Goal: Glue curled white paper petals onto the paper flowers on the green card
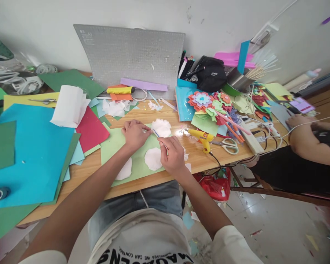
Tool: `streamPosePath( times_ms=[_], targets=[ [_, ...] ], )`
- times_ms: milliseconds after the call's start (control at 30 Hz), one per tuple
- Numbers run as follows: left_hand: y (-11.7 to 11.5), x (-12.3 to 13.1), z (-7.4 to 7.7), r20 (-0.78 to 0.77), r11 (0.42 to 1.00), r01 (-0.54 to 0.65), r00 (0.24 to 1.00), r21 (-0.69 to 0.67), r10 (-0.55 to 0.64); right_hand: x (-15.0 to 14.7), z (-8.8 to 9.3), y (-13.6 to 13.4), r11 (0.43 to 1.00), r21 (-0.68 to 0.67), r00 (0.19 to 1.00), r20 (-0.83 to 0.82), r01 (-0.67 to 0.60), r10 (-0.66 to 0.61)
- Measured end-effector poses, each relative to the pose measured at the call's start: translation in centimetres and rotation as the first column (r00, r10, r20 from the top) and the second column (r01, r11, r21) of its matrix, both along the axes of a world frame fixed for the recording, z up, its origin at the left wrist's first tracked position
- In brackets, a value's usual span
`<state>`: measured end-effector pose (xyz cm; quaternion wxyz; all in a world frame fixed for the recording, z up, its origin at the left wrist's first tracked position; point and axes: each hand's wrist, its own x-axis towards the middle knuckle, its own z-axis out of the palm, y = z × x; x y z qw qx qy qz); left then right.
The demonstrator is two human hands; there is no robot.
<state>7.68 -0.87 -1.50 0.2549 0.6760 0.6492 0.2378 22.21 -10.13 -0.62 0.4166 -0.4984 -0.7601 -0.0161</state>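
My right hand [172, 153] is closed around a thin blue stick [156, 133], perhaps a pen or paper-rolling tool, its tip pointing up and left. My left hand [136, 135] rests over a light green sheet [140, 168]. Its thumb and forefinger come together near the stick's tip; whatever they pinch is too small to make out. Just beyond the fingertips lies a scalloped white paper piece [161, 127]. A rounded white paper piece [153, 159] sits beside my right hand, and another white piece [124, 171] is partly covered by my left forearm.
A yellow glue gun [202, 137] and scissors [228, 145] lie to the right, near layered paper flowers [202, 101]. Blue card [30, 150] and a white paper stack [70, 106] are at left. A grey cutting mat [134, 55] leans on the wall. A co-worker's arm [310, 137] is at far right.
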Motion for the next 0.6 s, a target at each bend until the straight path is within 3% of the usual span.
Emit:
streamPosePath(
  times_ms=[600],
  targets=[
    [-0.16, -0.02, 0.17, -0.025, 1.000, 0.012, 1.000, -0.021, -0.012, 0.02, -0.55, 0.04, 0.999, 0.026, 0.999, -0.021, 0.027, -0.026]
  ],
)
